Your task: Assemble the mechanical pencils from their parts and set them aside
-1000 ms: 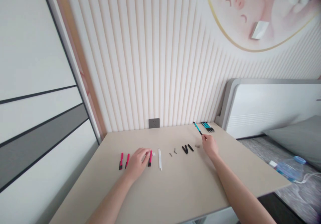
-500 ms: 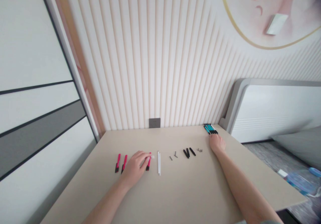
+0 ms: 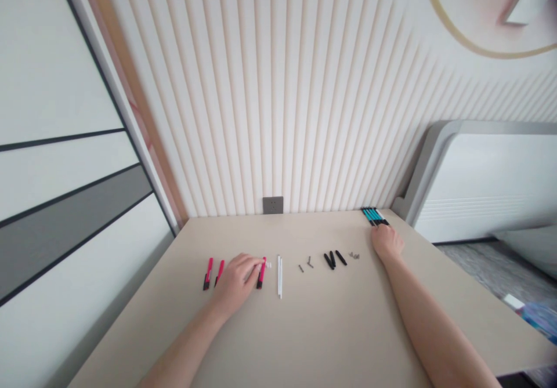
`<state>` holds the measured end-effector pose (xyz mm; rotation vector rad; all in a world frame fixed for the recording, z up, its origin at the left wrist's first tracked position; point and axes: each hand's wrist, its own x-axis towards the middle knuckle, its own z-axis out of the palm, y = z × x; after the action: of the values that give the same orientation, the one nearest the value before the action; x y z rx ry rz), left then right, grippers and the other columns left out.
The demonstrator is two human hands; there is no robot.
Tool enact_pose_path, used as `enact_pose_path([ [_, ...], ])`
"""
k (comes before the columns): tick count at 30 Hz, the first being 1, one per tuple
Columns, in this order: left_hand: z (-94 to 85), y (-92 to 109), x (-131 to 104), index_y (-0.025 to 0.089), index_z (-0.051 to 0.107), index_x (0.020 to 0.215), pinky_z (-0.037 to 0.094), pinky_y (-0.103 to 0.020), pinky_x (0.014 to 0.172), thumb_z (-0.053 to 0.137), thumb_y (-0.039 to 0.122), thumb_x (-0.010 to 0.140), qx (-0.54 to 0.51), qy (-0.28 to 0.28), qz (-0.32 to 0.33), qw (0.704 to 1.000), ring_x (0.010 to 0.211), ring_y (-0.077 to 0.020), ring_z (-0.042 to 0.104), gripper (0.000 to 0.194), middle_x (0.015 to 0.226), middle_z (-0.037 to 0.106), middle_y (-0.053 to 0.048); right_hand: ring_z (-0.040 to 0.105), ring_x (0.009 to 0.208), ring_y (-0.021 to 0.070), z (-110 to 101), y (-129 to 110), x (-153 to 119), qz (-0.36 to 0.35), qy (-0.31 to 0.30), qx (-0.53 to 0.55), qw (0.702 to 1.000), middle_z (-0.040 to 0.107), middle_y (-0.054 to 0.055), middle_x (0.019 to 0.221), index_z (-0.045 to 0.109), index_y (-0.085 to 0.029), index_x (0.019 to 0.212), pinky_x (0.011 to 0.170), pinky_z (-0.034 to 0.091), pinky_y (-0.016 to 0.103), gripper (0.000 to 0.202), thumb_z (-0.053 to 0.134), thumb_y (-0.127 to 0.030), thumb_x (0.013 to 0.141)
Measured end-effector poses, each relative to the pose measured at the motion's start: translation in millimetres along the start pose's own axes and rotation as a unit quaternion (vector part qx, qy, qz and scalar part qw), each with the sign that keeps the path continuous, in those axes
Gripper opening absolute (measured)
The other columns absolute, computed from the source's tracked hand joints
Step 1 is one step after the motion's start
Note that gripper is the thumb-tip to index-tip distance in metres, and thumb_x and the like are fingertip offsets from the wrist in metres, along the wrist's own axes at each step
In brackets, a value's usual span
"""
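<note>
My left hand [image 3: 237, 278] is over the left part of the table, its thumb and fingers closed at a pink pen barrel with a black clip end [image 3: 261, 275]. Two similar pink barrels lie to its left; one pink barrel [image 3: 209, 272] shows whole, while the other [image 3: 220, 271] is partly behind the hand. Small clear pieces [image 3: 268, 265] lie just right of the fingertips. At the back right corner, my right hand [image 3: 386, 242] has curled fingers at the near ends of a row of teal and black pens [image 3: 372, 215]. Its fingertips are mostly hidden.
White refill tubes [image 3: 279, 276], small springs [image 3: 310, 262], black grips [image 3: 332, 260] and small metal tips [image 3: 354, 256] lie in groups across the table [image 3: 304, 330]. A wall socket [image 3: 273, 205] sits behind the table's back edge. A bed headboard [image 3: 487, 173] stands to the right.
The view has turned and shifted a little, so everything on the table appears farther right and higher. Both hands stay at the same pens.
</note>
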<state>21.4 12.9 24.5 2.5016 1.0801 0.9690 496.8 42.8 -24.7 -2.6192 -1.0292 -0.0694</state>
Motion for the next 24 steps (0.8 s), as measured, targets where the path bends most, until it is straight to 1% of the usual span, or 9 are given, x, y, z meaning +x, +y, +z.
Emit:
enact_pose_path([
  [4,-5.4,-8.6,2.3,0.021,0.067,0.096,0.049,-0.035,0.084,0.047,0.026,0.092,0.028,0.079,-0.025,0.996,0.091,-0.0211,0.062,0.021,0.092,0.069,-0.006,0.064,0.102,0.0326,-1.6,6.7,-1.9,0.013,-0.009,0.005,1.0,0.065,0.022,0.109,0.071,-0.012,0.105,0.081,0.051,0.042,0.04,0.04,-0.032,0.091],
  [7,-12.1,-17.5,2.3,0.02,0.066,0.095,0.049,-0.036,0.086,0.045,0.026,0.092,0.059,0.119,-0.048,0.99,0.092,-0.0215,0.062,0.022,0.091,0.069,-0.006,0.063,0.102,0.0338,-2.1,7.7,-0.1,0.025,-0.013,0.01,1.0,0.066,0.022,0.108,0.071,-0.012,0.106,0.08,0.051,0.043,0.04,0.041,-0.033,0.09],
  [12,-29.7,-34.2,0.4,0.019,0.065,0.097,0.047,-0.037,0.089,0.043,0.028,0.092,0.113,0.142,-0.091,0.979,0.094,-0.0226,0.062,0.024,0.095,0.069,-0.007,0.063,0.102,0.0362,-1.0,7.2,4.2,0.031,-0.015,0.015,0.999,0.066,0.024,0.106,0.071,-0.011,0.105,0.08,0.05,0.046,0.038,0.043,-0.031,0.089],
  [15,-43.3,-45.3,-1.7,0.019,0.064,0.1,0.046,-0.036,0.091,0.043,0.029,0.091,0.157,0.157,-0.138,0.965,0.095,-0.0229,0.061,0.025,0.098,0.069,-0.008,0.063,0.102,0.0367,0.1,8.4,5.9,0.029,-0.012,0.014,0.999,0.065,0.025,0.107,0.071,-0.01,0.105,0.079,0.05,0.046,0.038,0.043,-0.031,0.089],
  [16,-47.7,-48.9,-2.8,0.018,0.063,0.101,0.046,-0.035,0.089,0.043,0.028,0.09,0.17,0.158,-0.159,0.96,0.092,-0.0227,0.062,0.025,0.097,0.069,-0.008,0.063,0.102,0.037,0.5,8.7,6.1,0.028,-0.01,0.013,0.999,0.065,0.025,0.108,0.07,-0.009,0.106,0.079,0.05,0.046,0.038,0.043,-0.031,0.089],
  [18,-55.0,-55.3,-5.5,0.018,0.062,0.103,0.047,-0.033,0.083,0.043,0.028,0.089,0.188,0.143,-0.21,0.949,0.087,-0.0222,0.062,0.026,0.096,0.069,-0.008,0.063,0.102,0.0374,1.1,9.3,6.1,0.028,-0.006,0.011,1.0,0.065,0.025,0.108,0.07,-0.009,0.106,0.079,0.05,0.045,0.039,0.042,-0.03,0.09],
  [19,-57.6,-58.0,-7.1,0.018,0.062,0.102,0.047,-0.032,0.079,0.043,0.028,0.089,0.196,0.125,-0.24,0.943,0.085,-0.0223,0.063,0.025,0.093,0.069,-0.008,0.062,0.102,0.0375,1.2,9.6,5.8,0.029,-0.007,0.01,1.0,0.065,0.025,0.108,0.07,-0.008,0.107,0.079,0.05,0.045,0.039,0.042,-0.03,0.09],
  [21,-60.9,-62.0,-10.4,0.019,0.063,0.097,0.045,-0.03,0.07,0.045,0.029,0.088,0.209,0.077,-0.29,0.931,0.081,-0.0223,0.063,0.022,0.087,0.07,-0.007,0.062,0.102,0.0374,0.6,10.2,4.5,0.033,-0.009,0.008,0.999,0.065,0.025,0.108,0.07,-0.008,0.107,0.08,0.05,0.045,0.04,0.042,-0.03,0.09],
  [24,-61.8,-65.3,-14.8,0.02,0.061,0.085,0.041,-0.027,0.062,0.046,0.031,0.088,0.222,0.016,-0.331,0.917,0.076,-0.0218,0.063,0.02,0.08,0.069,-0.006,0.062,0.102,0.0364,-3.2,10.9,0.8,0.031,-0.003,0.01,0.999,0.064,0.023,0.11,0.07,-0.01,0.108,0.08,0.049,0.044,0.04,0.043,-0.034,0.09],
])
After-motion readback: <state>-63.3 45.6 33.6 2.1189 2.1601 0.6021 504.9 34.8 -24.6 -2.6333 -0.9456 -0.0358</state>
